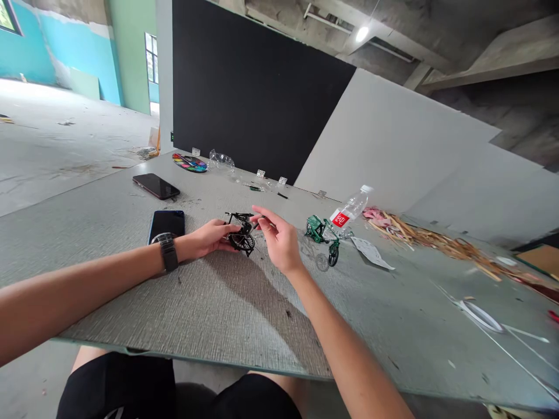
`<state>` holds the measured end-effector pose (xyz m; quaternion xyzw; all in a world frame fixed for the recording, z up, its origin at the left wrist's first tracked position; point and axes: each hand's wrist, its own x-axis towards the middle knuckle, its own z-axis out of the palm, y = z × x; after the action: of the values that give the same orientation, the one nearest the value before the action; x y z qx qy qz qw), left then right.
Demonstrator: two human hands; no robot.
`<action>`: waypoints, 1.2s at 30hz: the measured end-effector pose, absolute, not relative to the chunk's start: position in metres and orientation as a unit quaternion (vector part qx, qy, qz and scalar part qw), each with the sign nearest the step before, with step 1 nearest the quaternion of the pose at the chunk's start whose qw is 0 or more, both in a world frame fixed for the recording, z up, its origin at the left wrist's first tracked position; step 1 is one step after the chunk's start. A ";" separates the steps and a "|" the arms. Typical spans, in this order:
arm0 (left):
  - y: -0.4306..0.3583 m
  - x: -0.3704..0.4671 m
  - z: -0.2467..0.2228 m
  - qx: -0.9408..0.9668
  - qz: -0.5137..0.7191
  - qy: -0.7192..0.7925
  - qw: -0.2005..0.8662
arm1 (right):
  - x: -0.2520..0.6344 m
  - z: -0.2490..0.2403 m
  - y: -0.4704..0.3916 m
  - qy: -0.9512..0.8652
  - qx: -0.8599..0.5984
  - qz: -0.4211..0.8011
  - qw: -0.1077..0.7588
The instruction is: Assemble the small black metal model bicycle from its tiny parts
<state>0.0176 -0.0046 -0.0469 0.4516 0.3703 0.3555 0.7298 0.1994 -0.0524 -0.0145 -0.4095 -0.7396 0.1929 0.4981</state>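
Observation:
My left hand [212,237], with a dark watch on its wrist, holds a small black model bicycle [243,240] above the table, fingers closed around its left end. My right hand [282,238] is raised at the bicycle's right side, thumb and index finger close together; what they pinch, perhaps something small and thin, is too small to make out. A green model bicycle [323,230] stands on the table to the right of my right hand.
Two phones [156,186] lie at the left. Behind are a paint palette [190,163] and clear plastic wrap [222,164]. A plastic bottle [351,209] leans beside a paper sheet [372,252]. Wooden strips [437,247] and a white ring [481,316] are at the right.

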 end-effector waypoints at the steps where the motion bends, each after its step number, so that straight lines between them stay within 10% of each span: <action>1: -0.004 0.017 -0.047 0.452 0.349 0.368 0.733 | 0.199 -0.016 -0.052 -0.732 -0.403 0.208 0.508; 36: -0.004 0.016 -0.048 0.440 0.347 0.350 0.751 | 0.196 -0.023 -0.040 -0.674 -0.416 0.271 0.547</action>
<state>0.0161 -0.0035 -0.0480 0.4400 0.3496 0.3473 0.7507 0.1963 -0.0398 -0.0228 -0.4158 -0.6743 0.2708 0.5469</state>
